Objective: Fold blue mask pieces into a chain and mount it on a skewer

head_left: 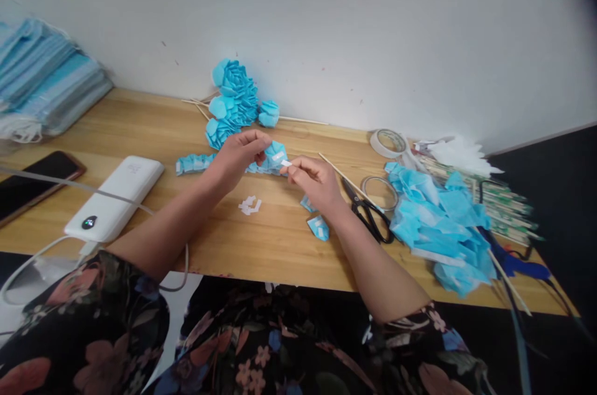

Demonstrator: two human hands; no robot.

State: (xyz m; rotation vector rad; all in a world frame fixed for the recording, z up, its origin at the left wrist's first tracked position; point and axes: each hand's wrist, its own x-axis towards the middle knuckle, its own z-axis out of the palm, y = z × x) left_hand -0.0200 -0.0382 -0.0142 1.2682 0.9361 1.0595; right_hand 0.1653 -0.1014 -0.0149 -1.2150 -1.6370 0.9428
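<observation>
Between my hands is a blue petal piece (276, 152) with a white strip on it. My left hand (242, 152) is closed, pinching the petal's upper left edge. At its lower right, my right hand (317, 180) pinches a small white strip (286, 163) close to the petal. Behind and beneath my hands runs a row of blue petals (193, 163). Small white paper scraps (250, 205) lie on the table in front of my left hand. Another blue petal with white strips (318, 228) rests below my right wrist.
Blue paper flowers (233, 99) stand by the wall. Scissors (368, 211), a tape roll (388, 142) and a blue crumpled pile (436, 221) are at right, with a glue gun (522, 265). A power bank (114, 199), phone (37, 183) and mask stack (46, 78) are left.
</observation>
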